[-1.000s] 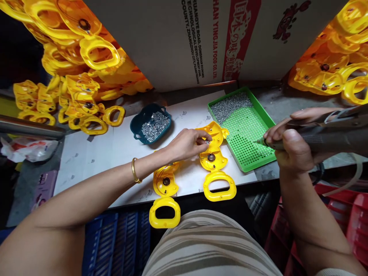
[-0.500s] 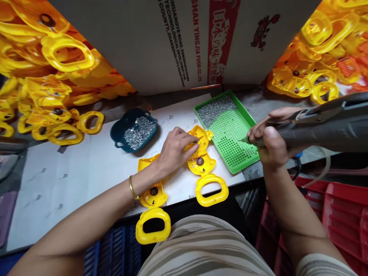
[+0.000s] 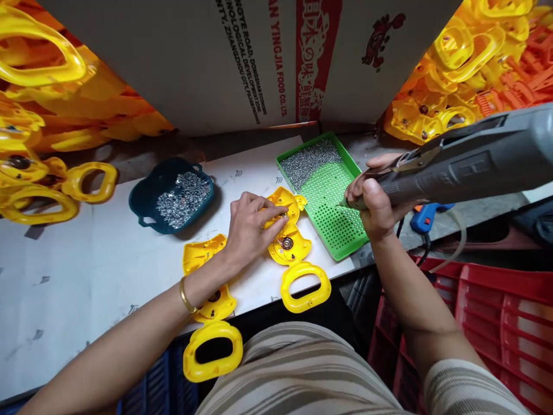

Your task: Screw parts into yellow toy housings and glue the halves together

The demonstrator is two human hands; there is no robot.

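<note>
My left hand (image 3: 253, 227) is closed in a pinch over a yellow plastic shell (image 3: 290, 246) on the white board. Whatever small piece sits between its thumb and fingertip is too small to name. Inside the shell are a round dark part and thin wires, and a yellow handle ring points toward me. A second yellow shell (image 3: 203, 253) lies partly under my left forearm, with its ring (image 3: 213, 351) over the board's edge. My right hand (image 3: 375, 202) grips a grey power screwdriver (image 3: 458, 158), its tip above the green perforated tray (image 3: 345, 253).
Small screws (image 3: 311, 161) fill the tray's far end. A dark teal basket (image 3: 144, 196) of small metal parts stands left. Behind is a large carton (image 3: 194, 69), with yellow parts heaped either side. A blue-handled tool (image 3: 425, 218) and red crate (image 3: 505, 311) are right.
The whole scene has shifted left as my head turned. The screwdriver has moved slightly left over the tray. My left hand keeps its pinch at the same shell.
</note>
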